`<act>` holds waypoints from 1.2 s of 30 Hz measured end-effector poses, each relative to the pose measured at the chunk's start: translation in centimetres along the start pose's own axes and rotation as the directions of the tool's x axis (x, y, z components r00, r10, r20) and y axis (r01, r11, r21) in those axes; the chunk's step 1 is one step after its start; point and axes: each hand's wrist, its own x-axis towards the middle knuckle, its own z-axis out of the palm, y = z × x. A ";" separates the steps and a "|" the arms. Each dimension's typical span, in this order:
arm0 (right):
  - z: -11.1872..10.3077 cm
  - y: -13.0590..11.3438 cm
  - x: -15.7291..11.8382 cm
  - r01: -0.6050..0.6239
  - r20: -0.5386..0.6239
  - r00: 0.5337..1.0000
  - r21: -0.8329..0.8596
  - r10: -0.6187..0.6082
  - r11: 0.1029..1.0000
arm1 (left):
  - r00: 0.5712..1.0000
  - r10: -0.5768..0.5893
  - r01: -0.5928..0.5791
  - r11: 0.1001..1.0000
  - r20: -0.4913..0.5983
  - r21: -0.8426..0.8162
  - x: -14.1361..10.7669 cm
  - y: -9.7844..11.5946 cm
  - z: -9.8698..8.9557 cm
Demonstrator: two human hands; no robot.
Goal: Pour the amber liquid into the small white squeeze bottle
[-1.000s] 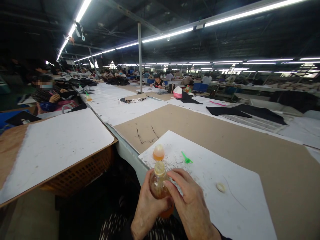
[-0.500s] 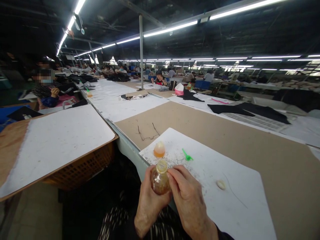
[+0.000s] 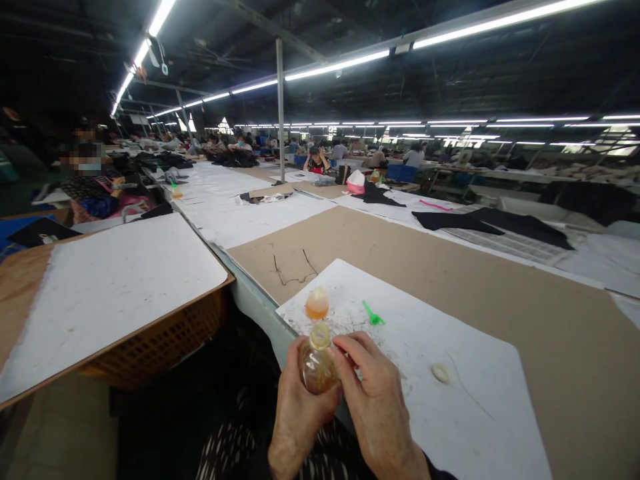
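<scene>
A small clear bottle (image 3: 319, 369) with amber liquid stands upright in my left hand (image 3: 299, 415), whose fingers wrap round its body. Its uncapped, yellowed neck faces up. My right hand (image 3: 376, 393) is closed in a pinch at the right side of the neck; whatever lies between thumb and forefinger is too small to make out. Just beyond the bottle, a rounded translucent container (image 3: 317, 304) with orange liquid sits on the white board (image 3: 480, 413). A green nozzle cap (image 3: 373, 313) lies right of it. Farther right is a cream-coloured ring (image 3: 441, 373).
Eyeglasses (image 3: 295, 273) lie on brown paper (image 3: 400, 260) beyond the board. Another table (image 3: 135, 273) stands at left, above an orange crate (image 3: 155, 343). Dark cloth pieces (image 3: 460, 223) and a pink-and-white item (image 3: 356, 183) are farther back. Co-workers sit at distant tables.
My hands stay round the bottle, with the right fingertips shifting slightly at its neck. The view has moved a little. A distant co-worker has raised both hands to the head.
</scene>
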 end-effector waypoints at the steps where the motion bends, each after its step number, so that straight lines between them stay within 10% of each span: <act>1: 0.1 0.0 0.0 -0.007 -0.007 1.000 0.015 0.007 1.000 | 1.000 0.008 -0.008 1.000 0.002 0.008 0.0 -0.1 0.0; 17: -0.6 0.4 -0.2 -0.003 -0.112 0.994 0.118 0.016 0.993 | 0.998 0.054 -0.042 0.970 -0.044 0.238 0.0 0.4 0.8; 24: -4.7 2.3 1.0 -0.236 -0.168 0.948 0.196 0.269 0.952 | 0.974 0.226 -0.224 0.949 0.019 0.223 1.8 0.2 6.0; 36: -8.1 6.8 2.4 -0.441 -0.142 0.864 0.248 0.482 0.863 | 0.978 0.171 -0.186 0.973 0.116 0.137 4.1 -1.6 13.0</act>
